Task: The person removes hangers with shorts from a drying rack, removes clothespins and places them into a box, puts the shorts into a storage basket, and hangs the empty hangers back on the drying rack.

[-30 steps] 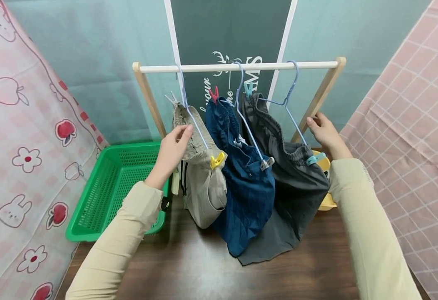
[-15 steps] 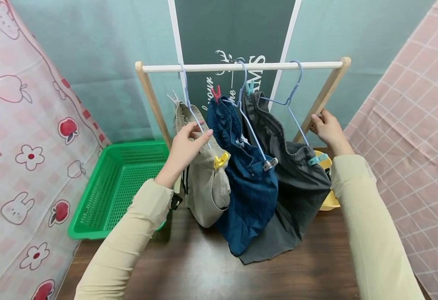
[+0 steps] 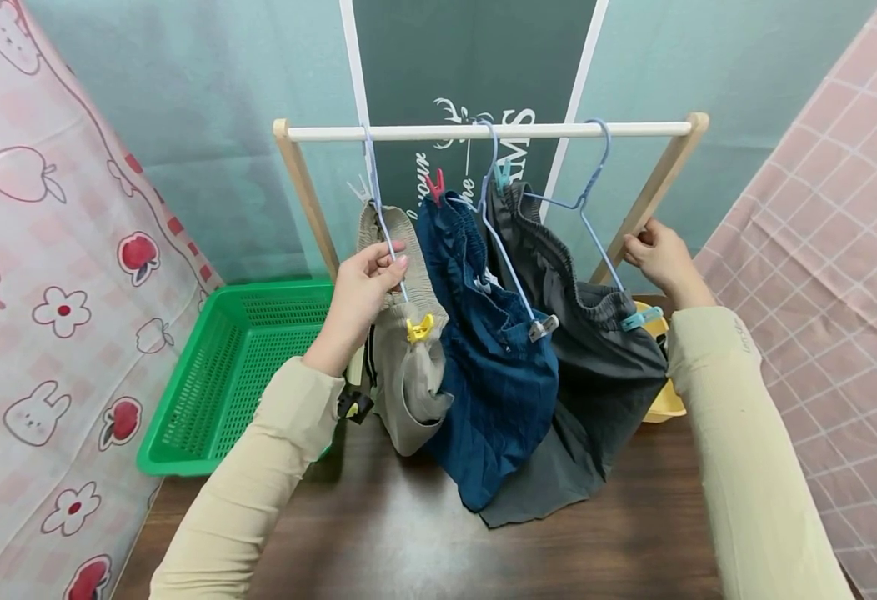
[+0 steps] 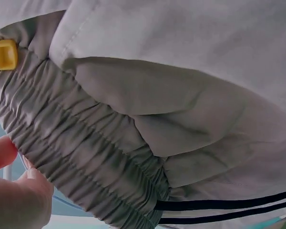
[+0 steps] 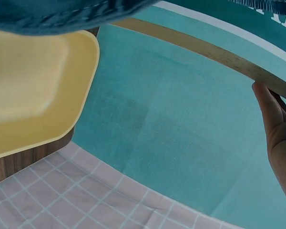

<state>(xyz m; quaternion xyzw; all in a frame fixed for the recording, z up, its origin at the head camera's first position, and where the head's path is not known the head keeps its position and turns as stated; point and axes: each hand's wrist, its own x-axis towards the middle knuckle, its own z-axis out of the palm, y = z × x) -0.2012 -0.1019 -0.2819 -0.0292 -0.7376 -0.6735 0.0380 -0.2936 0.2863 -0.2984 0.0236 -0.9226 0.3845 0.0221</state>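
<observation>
My left hand [image 3: 359, 287] pinches the slanting arm of a blue wire hanger [image 3: 372, 171] between thumb and fingers. From that hanger hang beige shorts [image 3: 401, 396], with a yellow clothespin [image 3: 419, 327] at the near end of the waistband. In the left wrist view, the fingertips [image 4: 35, 179] lie beside the gathered waistband [image 4: 86, 138]. My right hand [image 3: 664, 258] grips the right wooden post [image 3: 656, 187] of the clothes rack. Blue denim shorts [image 3: 491, 392] and dark grey bottoms [image 3: 588, 383] hang on two other hangers, to the right of the beige shorts.
A green basket [image 3: 155, 433] stands on the left of the wooden table [image 3: 408, 542]. Behind the grey bottoms, a yellow container [image 3: 664, 406] is partly hidden. The rack's white rail [image 3: 423, 133] crosses at the back. Cloth hangs on both sides.
My left hand reached right to the beige shorts' hanger, took hold of it and drew its near end slightly left. The right hand stays on the post.
</observation>
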